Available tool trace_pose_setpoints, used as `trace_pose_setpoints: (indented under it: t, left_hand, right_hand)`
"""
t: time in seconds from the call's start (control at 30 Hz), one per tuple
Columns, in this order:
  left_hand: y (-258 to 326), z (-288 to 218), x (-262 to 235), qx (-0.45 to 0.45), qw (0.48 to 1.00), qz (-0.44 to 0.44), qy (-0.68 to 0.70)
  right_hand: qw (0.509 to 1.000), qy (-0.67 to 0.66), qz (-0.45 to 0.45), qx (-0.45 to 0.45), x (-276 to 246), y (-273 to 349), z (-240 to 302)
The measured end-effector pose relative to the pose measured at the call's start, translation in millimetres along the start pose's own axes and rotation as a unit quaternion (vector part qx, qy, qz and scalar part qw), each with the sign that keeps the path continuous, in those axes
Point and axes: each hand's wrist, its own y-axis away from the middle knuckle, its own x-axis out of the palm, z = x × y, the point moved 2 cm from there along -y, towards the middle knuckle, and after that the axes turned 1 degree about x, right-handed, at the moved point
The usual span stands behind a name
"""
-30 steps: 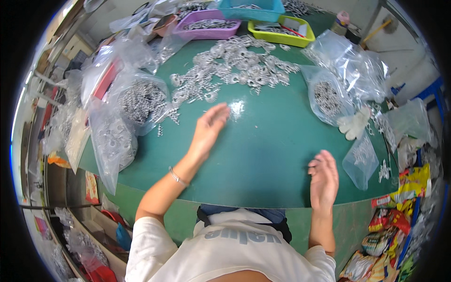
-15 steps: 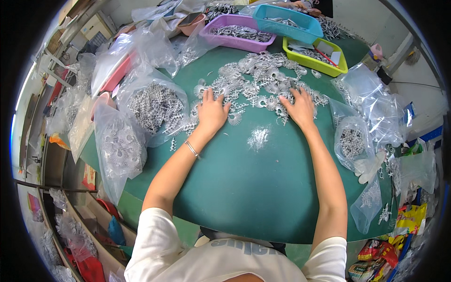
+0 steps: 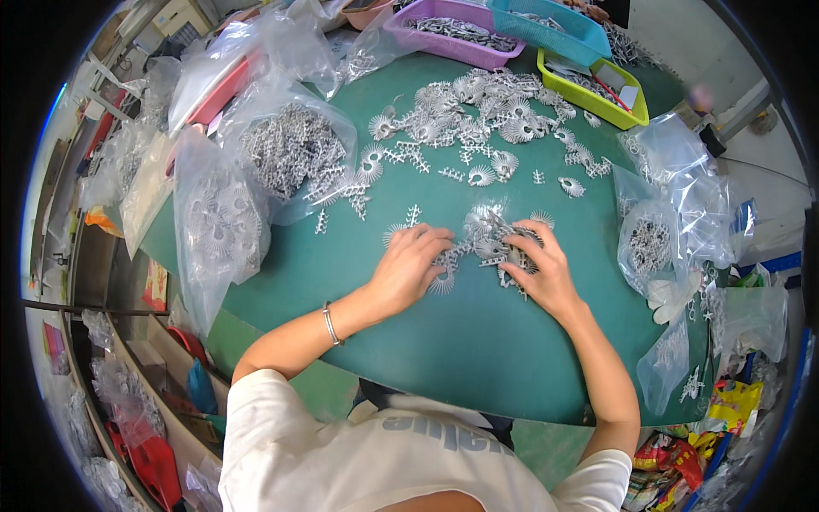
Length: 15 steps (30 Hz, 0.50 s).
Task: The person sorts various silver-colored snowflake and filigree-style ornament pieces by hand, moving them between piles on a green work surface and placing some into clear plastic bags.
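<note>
Small heap of silvery fan-shaped metal parts (image 3: 488,243) lies on the green counter (image 3: 478,341), about mid-counter, a little toward its near edge. Left hand (image 3: 408,266) rests palm down at the heap's left flank, fingers (image 3: 433,239) loosely spread and pointing toward the right edge, tips touching the outermost parts; nothing pinched. Right hand (image 3: 539,271) lies on the heap's right flank, fingers curled over several parts, partly covering them; whether any is actually gripped cannot be told. Heap sits between the two hands, its long axis roughly left-right; both hands are about equally near. Larger scatter of parts (image 3: 486,115) lies toward the far edge, well apart. Bagged parts (image 3: 286,154) at the left edge.
</note>
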Motion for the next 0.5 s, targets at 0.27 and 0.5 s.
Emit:
trace_pose_setpoints:
  t: [0.27, 0.5]
  left_hand:
    - [16, 5, -17, -0.032, 0.973, -0.131, 0.187]
    - [6, 32, -37, -0.192, 0.840, -0.159, 0.481]
  right_hand:
    - [0.886, -0.308, -0.135, 0.320, -35, 33, -5]
    - [0.936, -0.079, -0.144, 0.310, -69, 59, -21]
